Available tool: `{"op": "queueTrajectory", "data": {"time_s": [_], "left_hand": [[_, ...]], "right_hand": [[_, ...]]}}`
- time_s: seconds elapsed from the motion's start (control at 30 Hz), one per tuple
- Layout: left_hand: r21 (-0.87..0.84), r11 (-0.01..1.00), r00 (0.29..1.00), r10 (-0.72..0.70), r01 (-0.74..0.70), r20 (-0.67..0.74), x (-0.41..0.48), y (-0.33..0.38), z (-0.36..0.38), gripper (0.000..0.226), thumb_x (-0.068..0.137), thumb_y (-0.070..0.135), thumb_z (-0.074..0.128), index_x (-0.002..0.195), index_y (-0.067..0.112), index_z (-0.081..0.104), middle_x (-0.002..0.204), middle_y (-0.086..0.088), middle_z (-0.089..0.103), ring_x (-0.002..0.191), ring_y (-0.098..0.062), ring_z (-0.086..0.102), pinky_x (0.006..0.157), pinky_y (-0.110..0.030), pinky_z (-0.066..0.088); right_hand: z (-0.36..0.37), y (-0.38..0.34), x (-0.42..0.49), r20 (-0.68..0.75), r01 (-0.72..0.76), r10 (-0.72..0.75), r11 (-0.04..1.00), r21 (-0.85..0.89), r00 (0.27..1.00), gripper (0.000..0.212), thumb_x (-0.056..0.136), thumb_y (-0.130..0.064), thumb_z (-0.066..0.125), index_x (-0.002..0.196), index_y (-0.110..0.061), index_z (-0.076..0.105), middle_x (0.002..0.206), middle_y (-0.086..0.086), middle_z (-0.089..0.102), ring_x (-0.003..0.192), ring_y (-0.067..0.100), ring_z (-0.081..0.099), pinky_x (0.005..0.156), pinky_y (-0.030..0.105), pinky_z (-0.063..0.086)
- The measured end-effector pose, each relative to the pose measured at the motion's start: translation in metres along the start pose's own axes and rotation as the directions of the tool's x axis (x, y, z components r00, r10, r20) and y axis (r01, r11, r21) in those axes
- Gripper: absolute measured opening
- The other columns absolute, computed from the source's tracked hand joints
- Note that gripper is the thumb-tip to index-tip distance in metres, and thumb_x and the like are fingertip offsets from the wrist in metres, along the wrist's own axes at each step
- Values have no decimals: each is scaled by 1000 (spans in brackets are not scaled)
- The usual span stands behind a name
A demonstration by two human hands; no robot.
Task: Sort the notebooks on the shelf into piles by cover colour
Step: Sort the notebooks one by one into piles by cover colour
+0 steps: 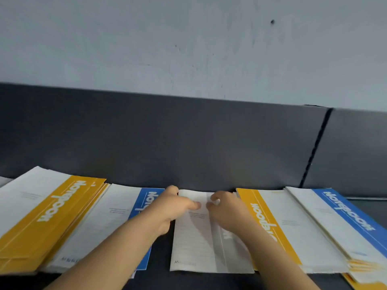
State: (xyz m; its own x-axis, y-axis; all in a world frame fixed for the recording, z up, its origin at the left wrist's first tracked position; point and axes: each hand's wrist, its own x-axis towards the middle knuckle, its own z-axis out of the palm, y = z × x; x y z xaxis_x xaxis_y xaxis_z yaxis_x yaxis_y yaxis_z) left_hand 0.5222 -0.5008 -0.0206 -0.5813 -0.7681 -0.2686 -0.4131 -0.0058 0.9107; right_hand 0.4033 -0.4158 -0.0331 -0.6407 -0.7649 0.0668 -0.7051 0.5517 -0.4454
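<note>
Forearms are reaching in over a dark shelf (188, 281). The left hand (173, 206) is gripping the far-left corner of a grey-banded notebook (192, 237), thumb lying on the cover & fingers curling over its top edge. The right hand (227, 214) is pinching the cover nr that same edge w/ thumb & curled fingers. The notebook is lying flat at centre, betw. a blue pile (125, 216) on the left & a yellow pile (272, 222) hard against its right side. Outer piles are flanking these: yellow (52, 206) far left, blue (345, 216) far right. Behind, a dark back panel (188, 143) is standing under a pale wall (188, 38).
</note>
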Motion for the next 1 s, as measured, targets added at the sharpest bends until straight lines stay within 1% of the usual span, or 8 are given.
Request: {"op": "queueTrajectory", "data": {"time_s": [0.1,0.23,0.4,0.6,0.7,0.8,0.93,1.0], "left_hand": [[-157,986,997,-54,61,50,3,-5,-3,60,79,2,76,132,2,48,114,-6,62,105,-25,60,96,-37,48],[-72,997,986,-3,15,165,-3,-10,6,37,86,1,66,121,11,59,110,-8,70,101,-25,67,92,-41,54],[-87,986,989,145,-141,38,-9,1,-5,32,94,11,56,125,18,51,118,-4,63,107,-21,61,91,-37,52],[-97,958,962,270,-271,-30,-37,14,-74,17,92,14,61,108,21,57,102,4,64,84,-6,60,67,-19,49],[-57,964,966,258,-258,-5,-56,4,-142,31,78,14,80,104,19,64,98,2,71,86,-14,69,79,-31,57],[45,969,969,243,-241,-50,-73,-15,-228,51,68,19,87,112,18,63,102,3,73,90,-17,71,83,-36,58],[157,957,958,262,-242,-119,-87,-47,-340,64,58,25,92,113,25,58,102,8,72,90,-10,70,83,-34,57],[180,954,951,268,-240,-157,-90,-61,-385,62,61,23,92,109,26,54,101,9,71,88,-9,70,77,-31,57]], "right_hand": [[0,0,2,14,6,-7,999,49,1000,30,91,-17,46,108,1,64,108,13,66,99,29,59,81,32,47],[0,0,-2,48,4,-8,996,93,999,33,94,-25,49,114,-2,61,117,11,63,108,26,56,87,31,44],[-7,-6,-9,-84,2,12,987,162,996,57,91,-47,54,135,-13,45,139,8,48,126,26,45,98,33,36],[-17,-63,-37,-134,47,15,893,448,991,57,90,-41,59,139,-17,45,142,2,45,128,23,44,100,36,35],[-9,-123,-59,-58,66,-40,834,548,997,47,89,-35,63,132,-20,50,120,-4,57,98,14,58,78,26,44],[9,-196,-79,72,51,-137,728,684,988,11,86,-28,67,91,-28,58,75,-20,63,66,3,62,51,12,41],[48,-302,-86,41,152,-224,773,616,974,20,86,-32,67,83,-33,47,86,-20,49,72,0,51,53,12,35],[70,-347,-83,-42,244,-256,844,477,966,13,86,-33,67,91,-27,56,99,-10,47,81,3,50,56,15,33]]}}
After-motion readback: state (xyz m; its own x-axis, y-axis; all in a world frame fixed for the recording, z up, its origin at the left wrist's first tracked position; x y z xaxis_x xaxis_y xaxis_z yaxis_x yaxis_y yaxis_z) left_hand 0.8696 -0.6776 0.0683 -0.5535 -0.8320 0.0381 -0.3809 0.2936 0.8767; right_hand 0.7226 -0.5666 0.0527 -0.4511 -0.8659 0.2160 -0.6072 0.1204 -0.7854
